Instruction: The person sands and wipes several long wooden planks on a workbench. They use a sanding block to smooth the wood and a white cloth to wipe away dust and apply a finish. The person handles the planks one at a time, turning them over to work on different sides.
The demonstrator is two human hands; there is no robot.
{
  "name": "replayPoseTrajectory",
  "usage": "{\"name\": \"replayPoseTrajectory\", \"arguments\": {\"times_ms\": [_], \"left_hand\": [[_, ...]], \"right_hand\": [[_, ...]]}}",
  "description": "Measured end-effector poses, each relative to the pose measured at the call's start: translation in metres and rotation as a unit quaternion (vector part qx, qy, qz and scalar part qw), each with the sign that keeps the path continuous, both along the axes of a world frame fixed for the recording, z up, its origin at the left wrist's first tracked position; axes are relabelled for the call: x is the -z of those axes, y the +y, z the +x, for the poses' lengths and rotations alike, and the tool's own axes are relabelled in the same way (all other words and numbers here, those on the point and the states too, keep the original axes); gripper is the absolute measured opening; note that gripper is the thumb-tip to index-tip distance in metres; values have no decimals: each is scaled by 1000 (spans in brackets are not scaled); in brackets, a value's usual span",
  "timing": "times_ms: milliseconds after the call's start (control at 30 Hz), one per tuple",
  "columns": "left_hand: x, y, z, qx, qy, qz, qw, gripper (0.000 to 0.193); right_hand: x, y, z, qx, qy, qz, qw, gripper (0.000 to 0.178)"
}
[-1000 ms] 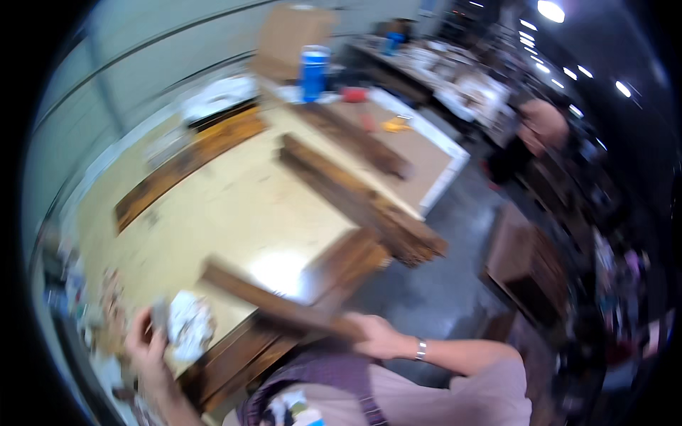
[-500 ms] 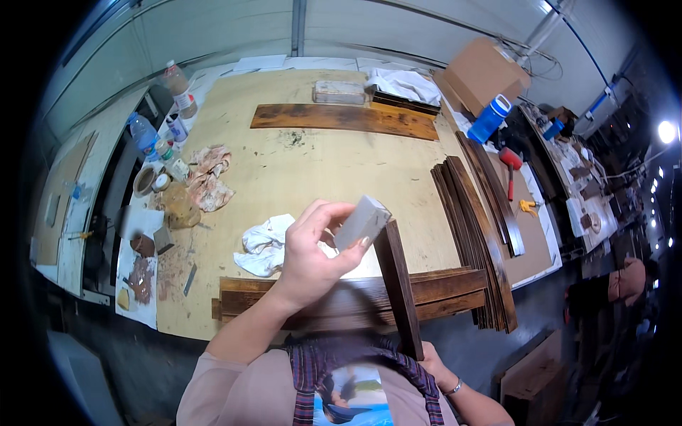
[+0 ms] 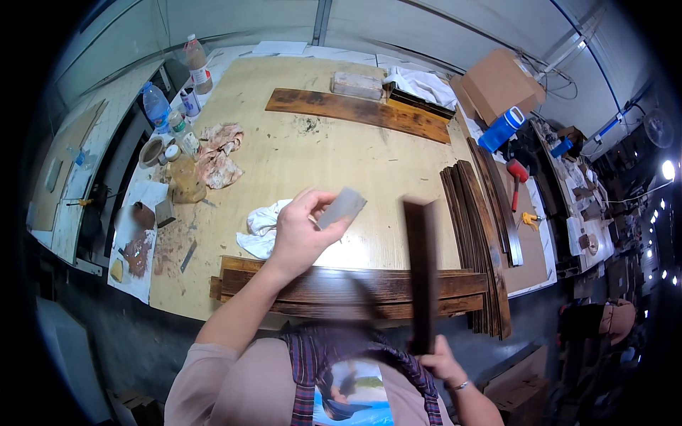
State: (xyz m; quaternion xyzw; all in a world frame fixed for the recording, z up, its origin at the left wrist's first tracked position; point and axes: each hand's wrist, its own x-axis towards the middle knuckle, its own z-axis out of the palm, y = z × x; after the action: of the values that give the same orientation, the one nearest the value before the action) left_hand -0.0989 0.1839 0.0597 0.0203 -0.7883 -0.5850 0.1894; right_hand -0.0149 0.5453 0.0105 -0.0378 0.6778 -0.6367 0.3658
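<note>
My left hand (image 3: 304, 231) is closed on a grey rectangular block (image 3: 342, 208), which looks like a sanding block, held above the table. My right hand (image 3: 442, 361) grips the lower end of a dark brown wooden board (image 3: 420, 270); the board stands up on end and is smeared by motion. Block and board are apart. Below my left forearm, several dark boards (image 3: 341, 287) lie across the table's near edge. A crumpled white cloth (image 3: 257, 231) rests just beyond them, partly behind my left hand.
Along the left stand bottles (image 3: 156, 108), jars (image 3: 187, 183) and stained rags (image 3: 222, 156). On the right lie a stack of boards (image 3: 477, 234), a red mallet (image 3: 518, 172) and a blue bottle (image 3: 501, 128). At the back lies a brown plank (image 3: 341, 112); a person (image 3: 616, 319) is far right.
The board in my right hand has moved right, away from the grey block, and now stands more upright. My left hand still holds the block, a little lower relative to the table.
</note>
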Motion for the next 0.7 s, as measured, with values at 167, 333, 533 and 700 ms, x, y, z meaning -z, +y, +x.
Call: {"name": "replayPoseTrajectory", "arguments": {"times_ms": [167, 333, 533, 700], "left_hand": [[10, -12, 20, -9, -46, 145, 988, 32], [9, -11, 34, 1, 11, 115, 993, 36], [-3, 7, 53, 87, 81, -13, 993, 39], [-16, 28, 57, 140, 229, -115, 956, 40]], "right_hand": [[-124, 13, -65, 195, 216, -147, 945, 51], [-188, 46, -119, 233, 266, -391, 850, 36], [-129, 41, -167, 292, 195, -498, 793, 37], [-107, 13, -181, 290, 111, -562, 767, 36]]}}
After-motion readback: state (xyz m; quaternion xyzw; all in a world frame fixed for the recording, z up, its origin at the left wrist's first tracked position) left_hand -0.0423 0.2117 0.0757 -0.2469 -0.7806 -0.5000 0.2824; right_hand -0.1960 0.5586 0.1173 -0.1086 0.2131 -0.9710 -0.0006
